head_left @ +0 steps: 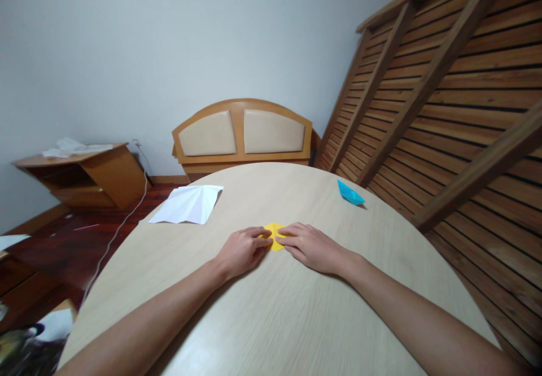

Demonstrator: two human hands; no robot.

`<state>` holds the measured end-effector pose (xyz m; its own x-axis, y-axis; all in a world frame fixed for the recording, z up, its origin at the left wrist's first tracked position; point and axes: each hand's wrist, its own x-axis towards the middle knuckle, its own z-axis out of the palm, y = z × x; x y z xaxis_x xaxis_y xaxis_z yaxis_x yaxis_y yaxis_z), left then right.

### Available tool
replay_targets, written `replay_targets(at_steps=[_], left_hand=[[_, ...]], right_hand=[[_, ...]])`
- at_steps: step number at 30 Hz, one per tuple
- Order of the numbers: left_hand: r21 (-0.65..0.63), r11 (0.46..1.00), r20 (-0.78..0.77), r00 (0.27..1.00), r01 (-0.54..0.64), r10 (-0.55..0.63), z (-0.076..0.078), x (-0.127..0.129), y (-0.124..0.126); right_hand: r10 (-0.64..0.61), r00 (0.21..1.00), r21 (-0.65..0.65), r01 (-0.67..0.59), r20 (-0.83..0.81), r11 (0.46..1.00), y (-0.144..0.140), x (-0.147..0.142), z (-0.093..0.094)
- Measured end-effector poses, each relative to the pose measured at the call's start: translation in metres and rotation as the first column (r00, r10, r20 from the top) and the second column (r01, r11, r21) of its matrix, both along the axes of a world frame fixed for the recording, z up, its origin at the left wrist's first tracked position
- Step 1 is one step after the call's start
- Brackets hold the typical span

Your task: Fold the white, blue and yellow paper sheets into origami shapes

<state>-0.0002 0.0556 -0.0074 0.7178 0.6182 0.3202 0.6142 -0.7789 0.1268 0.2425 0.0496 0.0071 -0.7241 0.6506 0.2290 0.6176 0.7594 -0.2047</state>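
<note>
while both hands pinch one yellow paper (274, 236), one white sheet (188, 205) and one blue boat (350, 193) lie apart.

Yellow, white and blue on pale wood grain

At centre frame the paper (275, 236) is bright yellow; the sheet (187, 205) at centre left is white; the boat (350, 193) right of centre is light blue. The table (271, 314) shows pale beige wood grain. The slats (457, 82) at upper right are brown and striped; the wall (169, 43) at upper left is grey-white.
</note>
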Motion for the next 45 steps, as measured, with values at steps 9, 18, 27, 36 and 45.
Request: replay_targets(at_steps=[9, 18, 27, 36, 45], left_hand=[[0.027, 0.999, -0.008, 0.999, 0.038, -0.038, 0.014, 0.008, -0.009], [-0.045, 0.999, 0.039, 0.999, -0.020, 0.022, 0.010, 0.010, -0.009], [-0.090, 0.994, 0.092, 0.994, 0.065, -0.057, 0.005, 0.007, -0.005], [-0.112, 0.986, 0.103, 0.989, 0.120, -0.109, 0.005, 0.005, -0.001], [-0.151, 0.977, 0.061, 0.988, 0.148, -0.141, 0.018, 0.007, -0.012]], right_hand=[[0.011, 1.000, -0.006, -0.011, -0.020, 1.000, -0.002, 0.004, 0.012], [0.161, 0.980, -0.057, -0.169, -0.119, 0.984, -0.010, -0.001, 0.015], [0.233, 0.963, -0.089, -0.246, -0.137, 0.965, -0.008, 0.003, 0.013], [0.218, 0.967, -0.047, -0.225, -0.130, 0.973, 0.000, 0.014, 0.010], [0.221, 0.967, -0.038, -0.228, -0.124, 0.973, -0.001, 0.012, 0.010]])
